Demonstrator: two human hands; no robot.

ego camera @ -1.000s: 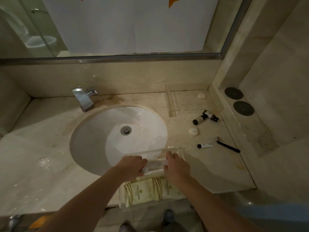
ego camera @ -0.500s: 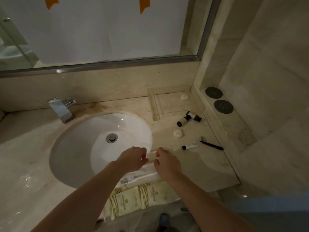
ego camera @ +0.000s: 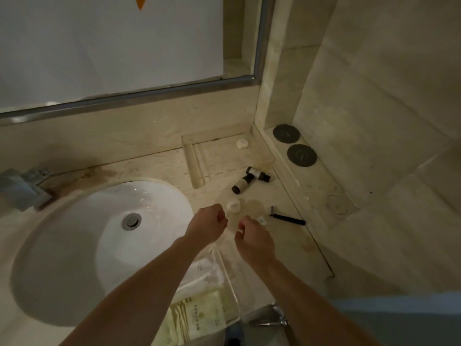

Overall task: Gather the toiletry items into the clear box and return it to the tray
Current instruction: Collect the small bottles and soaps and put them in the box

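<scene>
Vanity counter (ego camera: pixel 154 166), both hands (ego camera: pixel 208 224) lifted off clear box (ego camera: pixel 228 288)

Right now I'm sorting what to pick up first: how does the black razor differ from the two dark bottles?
The black razor is one thin stick, all dark; the two dark bottles are stubby cylinders with pale labels. The razor lies alone nearer the hands; the bottles lie together, just outside the clear tray. All lie flat on the counter, outside the tray.
</scene>
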